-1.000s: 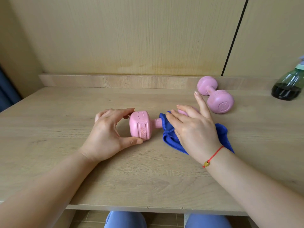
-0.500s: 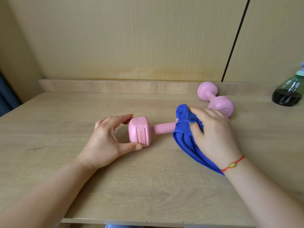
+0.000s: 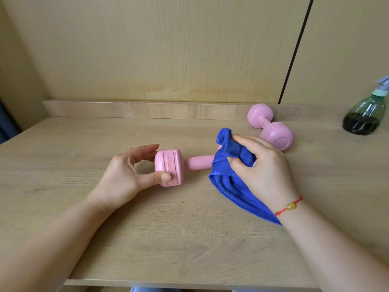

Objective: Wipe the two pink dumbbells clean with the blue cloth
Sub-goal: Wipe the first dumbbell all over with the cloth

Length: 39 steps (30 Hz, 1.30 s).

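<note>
Rigid pink square-headed dumbbell lies on wooden counter; left hand pinches its left head, right hand bunches soft blue microfibre cloth over the other. Probably heavy, smooth; handle grips best. Second pink dumbbell sits behind, apart.

Pink dumbbell lying sideways, right end under bunched blue cloth; second dumbbell behind, apart.

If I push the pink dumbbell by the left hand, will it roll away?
Probably not: the blocky pink dumbbell has flat-sided ends, one flat on the wooden table. It looks stiff, and likely heavy for its size.
</note>
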{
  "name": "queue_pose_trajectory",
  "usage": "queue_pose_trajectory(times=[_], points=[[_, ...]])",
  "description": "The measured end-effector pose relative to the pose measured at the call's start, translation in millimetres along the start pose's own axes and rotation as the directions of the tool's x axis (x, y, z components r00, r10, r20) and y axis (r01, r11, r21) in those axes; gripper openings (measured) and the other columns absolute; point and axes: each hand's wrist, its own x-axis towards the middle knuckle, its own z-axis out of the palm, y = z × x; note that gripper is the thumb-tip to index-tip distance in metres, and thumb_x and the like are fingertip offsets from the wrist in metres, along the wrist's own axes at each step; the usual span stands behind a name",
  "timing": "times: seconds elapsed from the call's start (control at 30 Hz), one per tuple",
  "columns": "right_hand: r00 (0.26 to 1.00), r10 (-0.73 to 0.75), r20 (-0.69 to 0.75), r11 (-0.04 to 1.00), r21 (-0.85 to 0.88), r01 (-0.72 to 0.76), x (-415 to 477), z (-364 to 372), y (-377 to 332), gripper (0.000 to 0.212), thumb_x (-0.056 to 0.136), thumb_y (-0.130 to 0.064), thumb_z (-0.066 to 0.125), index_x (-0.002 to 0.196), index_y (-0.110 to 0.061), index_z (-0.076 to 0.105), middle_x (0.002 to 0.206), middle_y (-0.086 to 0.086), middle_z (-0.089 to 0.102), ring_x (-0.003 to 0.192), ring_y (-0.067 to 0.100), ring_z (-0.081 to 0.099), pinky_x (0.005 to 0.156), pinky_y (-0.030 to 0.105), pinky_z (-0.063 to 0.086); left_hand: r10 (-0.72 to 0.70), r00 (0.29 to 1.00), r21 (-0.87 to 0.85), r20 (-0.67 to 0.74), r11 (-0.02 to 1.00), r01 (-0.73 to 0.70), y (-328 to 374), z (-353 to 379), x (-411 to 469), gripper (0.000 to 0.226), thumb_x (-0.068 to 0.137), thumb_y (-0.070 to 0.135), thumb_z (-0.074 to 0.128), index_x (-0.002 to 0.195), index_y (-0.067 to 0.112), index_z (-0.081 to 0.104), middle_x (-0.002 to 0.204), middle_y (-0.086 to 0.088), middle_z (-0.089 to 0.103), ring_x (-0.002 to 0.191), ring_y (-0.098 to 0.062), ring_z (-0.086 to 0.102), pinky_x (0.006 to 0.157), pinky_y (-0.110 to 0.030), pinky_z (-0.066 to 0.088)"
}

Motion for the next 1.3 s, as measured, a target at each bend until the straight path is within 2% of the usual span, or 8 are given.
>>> queue_pose_trajectory(times=[0.17, 0.27, 0.37, 0.6, 0.8, 1.1, 1.23, 1.3], points=[[0.999, 0.036, -0.028, 0.999, 0.006, -0.036, 0.4, -2.6, -0.6, 0.035, 0.084, -0.011, 0.064, 0.114, -0.029, 0.071, 0.085, -0.019, 0.062, 0.079, -0.002, 0.053, 0.074, 0.012, 0.039, -0.022, 1.0, -0.066, 0.02, 0.998, 0.024, 0.4, -0.7, -1.6, 0.092, 0.05, 0.064, 0.077, 0.129, 0.021, 0.061, 0.102, 0.017, 0.073, 0.103, 0.005, 0.064, 0.103, -0.025, 0.04], [0.999, 0.047, -0.018, 0.998, 0.048, -0.046, 1.0, -3.0, -0.7, 0.038, 0.085, -0.009, 0.061, 0.114, -0.032, 0.07, 0.097, -0.017, 0.069, 0.087, 0.001, 0.058, 0.078, 0.018, 0.044, -0.023, 1.0, -0.023, 0.019, 0.999, 0.023, -0.4, -0.2, -1.8, 0.082, 0.058, 0.075, 0.068, 0.126, 0.029, 0.061, 0.096, 0.012, 0.074, 0.103, -0.005, 0.065, 0.104, -0.037, 0.043], [0.999, 0.037, 0.015, 0.996, 0.076, -0.038, 1.6, -2.9, 0.7, 0.039, 0.086, -0.008, 0.06, 0.116, -0.032, 0.068, 0.106, -0.016, 0.069, 0.097, 0.003, 0.06, 0.085, 0.019, 0.046, 0.004, 1.0, 0.077, 0.018, 0.997, -0.005, -5.8, -0.2, 0.4, 0.065, 0.069, 0.08, 0.055, 0.119, 0.038, 0.06, 0.092, 0.019, 0.073, 0.106, -0.001, 0.061, 0.113, -0.054, 0.029], [0.994, 0.032, 0.103, 0.998, 0.051, -0.038, 6.2, 7.3, 6.4, 0.042, 0.094, -0.01, 0.052, 0.132, -0.025, 0.058, 0.123, -0.007, 0.061, 0.115, 0.011, 0.054, 0.101, 0.029, 0.041, 0.124, 0.991, 0.424, -0.041, 0.901, -0.095, -10.2, 6.3, -0.5, 0.085, 0.084, 0.084, 0.016, 0.137, 0.027, 0.051, 0.087, 0.013, 0.07, 0.106, 0.003, 0.06, 0.12, -0.042, -0.005], [0.99, 0.048, 0.133, 0.998, 0.023, -0.052, 6.9, 9.6, 7.7, 0.042, 0.097, -0.013, 0.047, 0.137, -0.026, 0.053, 0.13, -0.007, 0.056, 0.12, 0.006, 0.049, 0.102, 0.022, 0.036, 0.134, 0.99, 0.308, -0.036, 0.944, -0.116, -5.1, 0.8, -7.2, 0.086, 0.074, 0.081, 0.047, 0.145, 0.033, 0.037, 0.113, 0.024, 0.062, 0.122, 0.013, 0.046, 0.12, -0.039, -0.011], [0.989, 0.061, 0.136, 0.996, 0.054, -0.069, 11.4, 19.6, 11.2, 0.04, 0.102, -0.022, 0.042, 0.142, -0.025, 0.047, 0.137, -0.006, 0.053, 0.126, 0.005, 0.043, 0.104, 0.018, 0.031, 0.044, 0.999, 0.22, 0.021, 0.974, -0.048, -7.6, -1.5, -2.1, 0.118, 0.048, 0.075, 0.073, 0.149, 0.032, 0.03, 0.112, 0.036, 0.062, 0.121, 0.02, 0.043, 0.121, -0.049, 0.011], [0.986, 0.083, 0.148, 0.989, 0.107, -0.099, 10.6, 18.4, 11.8, 0.039, 0.103, -0.024, 0.043, 0.142, -0.026, 0.047, 0.135, -0.008, 0.052, 0.126, 0.002, 0.042, 0.102, 0.012, 0.028, 0.025, 0.997, 0.086, 0.072, 0.996, -0.031, -8.4, -4.8, -2.2, 0.126, 0.041, 0.068, 0.082, 0.15, 0.029, 0.033, 0.117, 0.027, 0.065, 0.116, 0.013, 0.053, 0.104, -0.007, 0.03], [0.987, 0.061, 0.146, 0.99, 0.119, -0.079, 9.7, 16.8, 12.9, 0.038, 0.102, -0.021, 0.044, 0.14, -0.025, 0.049, 0.134, -0.007, 0.054, 0.127, 0.006, 0.045, 0.107, 0.021, 0.033, 0.031, 0.996, 0.071, 0.085, 0.997, -0.037, -9.0, -6.1, -2.8, 0.124, 0.041, 0.061, 0.085, 0.149, 0.029, 0.035, 0.117, 0.024, 0.066, 0.116, 0.01, 0.055, 0.098, -0.002, 0.03]])
